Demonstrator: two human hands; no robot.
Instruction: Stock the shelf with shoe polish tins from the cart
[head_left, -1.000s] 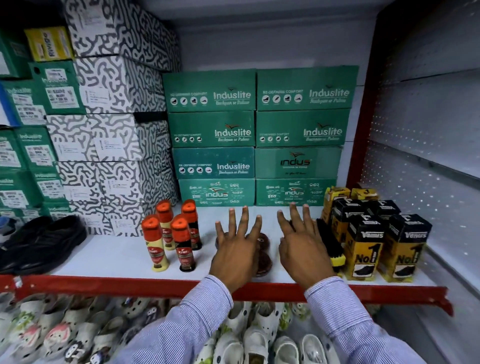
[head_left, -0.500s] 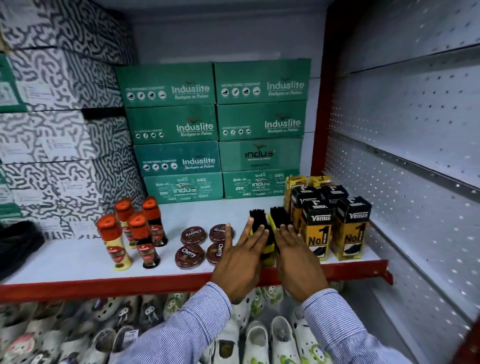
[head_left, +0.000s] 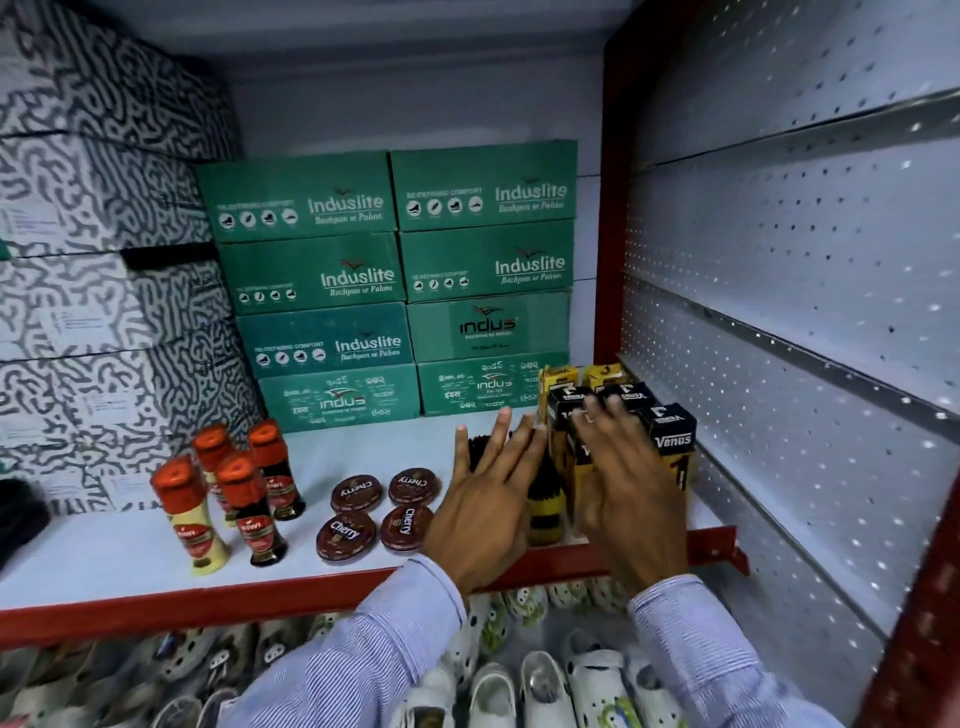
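Four brown shoe polish tins (head_left: 382, 512) already lie flat on the white shelf (head_left: 104, 545) in a two-by-two block, lids up, just beside a cluster of orange-capped polish bottles (head_left: 228, 493) on their left — that part of the stocking looks done. The cart is out of view, so how many tins are left to bring cannot be told. Neither hand carries a tin. The left hand (head_left: 483, 512) is flat with its fingers spread apart, resting by the black brushes (head_left: 545, 493) that stand between the tins and the boxes. The right hand (head_left: 631, 496) is also empty, fingers loosely apart and laid against the black-and-yellow Venus boxes (head_left: 670, 436) at the shelf's right end — it seems to be pressing or squaring them, though motion blur hides whether the fingertips actually touch. Bare shelf remains behind the tins, in front of the green shoe boxes (head_left: 395, 291), so there is room for more tins.
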